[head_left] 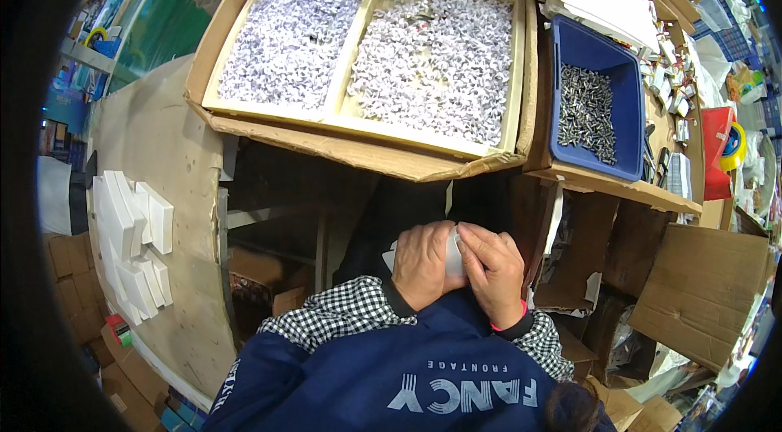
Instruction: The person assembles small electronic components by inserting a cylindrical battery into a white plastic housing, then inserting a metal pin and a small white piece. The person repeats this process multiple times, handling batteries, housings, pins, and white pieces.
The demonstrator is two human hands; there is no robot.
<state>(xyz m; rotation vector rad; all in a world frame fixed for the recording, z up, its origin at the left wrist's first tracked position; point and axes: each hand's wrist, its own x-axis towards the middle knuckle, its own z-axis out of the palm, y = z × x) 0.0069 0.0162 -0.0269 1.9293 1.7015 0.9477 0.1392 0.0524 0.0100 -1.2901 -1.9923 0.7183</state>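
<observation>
left hand (pixel 420 265) closed on small white box (pixel 454 253) | right hand (pixel 491 267) closed on same box | one blue bin (pixel 592 49) of metal parts (pixel 586 110) | two trays (pixel 521 49) of white pieces (pixel 436 61)

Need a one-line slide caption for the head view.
Both hands, left hand and right hand, grip a small white box below a two-compartment tray of white pieces and a blue bin.

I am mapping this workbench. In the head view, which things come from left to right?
Stack of white boxes → two-compartment tray of small white pieces → blue bin of small metal parts → red container.
</observation>
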